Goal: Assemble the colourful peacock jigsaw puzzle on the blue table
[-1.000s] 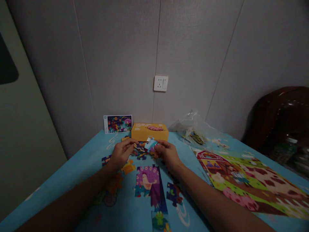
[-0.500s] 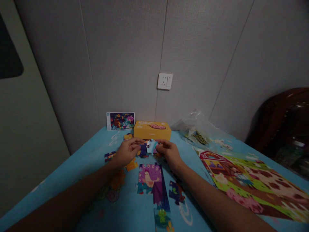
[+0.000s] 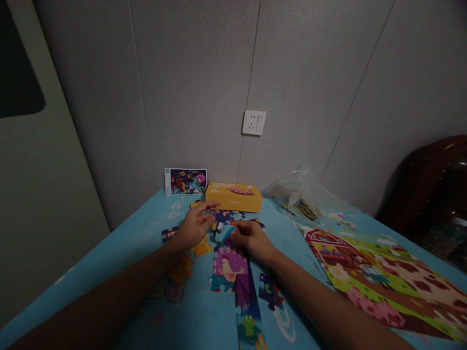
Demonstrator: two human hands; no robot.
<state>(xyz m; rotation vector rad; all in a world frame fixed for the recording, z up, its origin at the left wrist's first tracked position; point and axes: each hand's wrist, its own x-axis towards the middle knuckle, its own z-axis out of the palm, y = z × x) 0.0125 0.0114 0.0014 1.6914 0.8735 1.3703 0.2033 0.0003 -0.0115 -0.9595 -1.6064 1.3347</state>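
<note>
My right hand [image 3: 252,238] pinches a light-blue jigsaw piece [image 3: 224,234] just above the far end of a joined strip of puzzle pieces [image 3: 229,266] with a bird on purple. My left hand [image 3: 197,226] hovers to the left with its fingers stretched out and nothing in them. Dark purple loose pieces [image 3: 228,215] lie beyond the hands, in front of the box. Orange pieces [image 3: 180,269] rest under and beside my left forearm. Right of the strip lies a small joined dark cluster [image 3: 270,290].
A yellow box [image 3: 233,198] stands against the wall, with a picture card [image 3: 188,182] leaning to its left. A clear plastic bag [image 3: 301,194] sits at the back right. An assembled farm puzzle [image 3: 379,279] covers the right of the blue tablecloth [image 3: 189,321].
My left hand has let go of the light-blue piece and opened. My right hand has brought it nearer to the bird strip and tilted it. The view has shifted slightly left.
</note>
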